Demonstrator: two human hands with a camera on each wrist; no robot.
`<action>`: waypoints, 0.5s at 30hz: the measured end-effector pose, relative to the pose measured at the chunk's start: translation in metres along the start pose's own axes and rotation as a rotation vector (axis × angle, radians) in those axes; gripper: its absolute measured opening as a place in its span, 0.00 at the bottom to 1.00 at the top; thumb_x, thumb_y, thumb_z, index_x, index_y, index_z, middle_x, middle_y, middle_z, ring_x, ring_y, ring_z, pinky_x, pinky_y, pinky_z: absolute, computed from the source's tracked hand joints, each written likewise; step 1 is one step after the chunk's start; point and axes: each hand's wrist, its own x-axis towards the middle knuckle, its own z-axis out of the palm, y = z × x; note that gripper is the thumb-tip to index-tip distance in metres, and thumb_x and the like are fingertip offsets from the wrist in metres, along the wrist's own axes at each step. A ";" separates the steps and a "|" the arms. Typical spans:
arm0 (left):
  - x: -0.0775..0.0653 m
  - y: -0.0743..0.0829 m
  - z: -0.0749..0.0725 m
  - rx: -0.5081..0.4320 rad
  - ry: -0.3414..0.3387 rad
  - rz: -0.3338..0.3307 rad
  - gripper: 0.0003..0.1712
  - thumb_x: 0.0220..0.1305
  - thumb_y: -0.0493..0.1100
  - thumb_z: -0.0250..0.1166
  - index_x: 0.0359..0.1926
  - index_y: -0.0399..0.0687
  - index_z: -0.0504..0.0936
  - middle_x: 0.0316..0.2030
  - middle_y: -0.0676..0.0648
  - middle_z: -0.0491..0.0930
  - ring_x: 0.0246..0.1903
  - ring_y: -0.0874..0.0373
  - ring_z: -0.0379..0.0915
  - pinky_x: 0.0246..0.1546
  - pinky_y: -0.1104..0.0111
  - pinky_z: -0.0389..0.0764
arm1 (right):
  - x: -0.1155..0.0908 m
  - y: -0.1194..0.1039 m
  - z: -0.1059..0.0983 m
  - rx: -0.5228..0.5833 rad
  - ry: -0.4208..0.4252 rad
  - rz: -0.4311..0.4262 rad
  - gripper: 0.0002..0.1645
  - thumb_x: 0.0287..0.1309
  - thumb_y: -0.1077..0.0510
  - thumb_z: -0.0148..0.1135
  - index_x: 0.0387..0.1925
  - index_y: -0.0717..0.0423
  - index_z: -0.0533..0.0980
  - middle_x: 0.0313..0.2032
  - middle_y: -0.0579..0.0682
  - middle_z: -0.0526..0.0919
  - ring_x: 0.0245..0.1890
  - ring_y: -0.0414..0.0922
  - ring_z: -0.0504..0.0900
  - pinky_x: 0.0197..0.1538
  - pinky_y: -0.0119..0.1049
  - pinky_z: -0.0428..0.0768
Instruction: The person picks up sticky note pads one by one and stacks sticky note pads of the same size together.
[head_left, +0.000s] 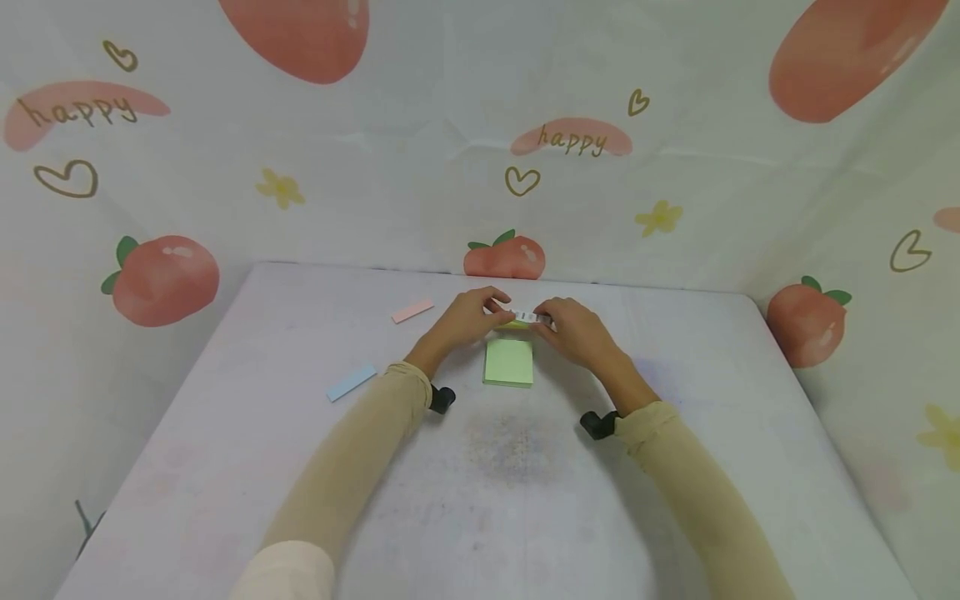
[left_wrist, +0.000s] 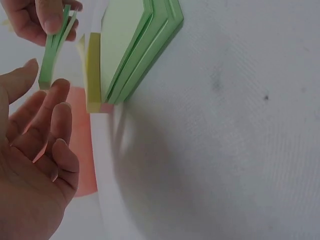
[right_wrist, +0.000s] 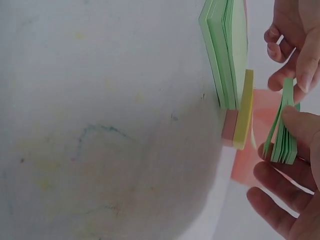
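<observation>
The held pad (right_wrist: 284, 145) is green, the backdrop (head_left: 420, 183) fruit-patterned.

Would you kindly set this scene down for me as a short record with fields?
Right hand: pinches a green strip pad
Left hand: at the strip pad's other end; contact unclear
Strip pad's leaves: slightly fanned at the right hand's end
On the table: green square pad, with a yellow pad just beyond it
To the person's left: pink strip and blue strip, lying apart, the pink one farther away
</observation>
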 end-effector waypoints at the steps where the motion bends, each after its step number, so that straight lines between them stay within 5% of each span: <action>1: 0.000 0.001 0.000 0.002 0.003 -0.001 0.24 0.70 0.57 0.64 0.61 0.51 0.80 0.47 0.48 0.86 0.48 0.53 0.79 0.50 0.59 0.78 | 0.000 0.000 0.000 -0.001 0.004 -0.004 0.17 0.67 0.52 0.67 0.51 0.57 0.82 0.46 0.53 0.87 0.45 0.49 0.82 0.47 0.46 0.82; 15: -0.003 0.002 0.002 -0.018 0.048 0.014 0.13 0.68 0.49 0.68 0.50 0.52 0.83 0.43 0.49 0.86 0.41 0.54 0.79 0.42 0.65 0.77 | -0.001 -0.006 -0.002 0.038 0.007 0.000 0.18 0.66 0.53 0.68 0.53 0.57 0.79 0.47 0.55 0.86 0.48 0.51 0.83 0.50 0.48 0.82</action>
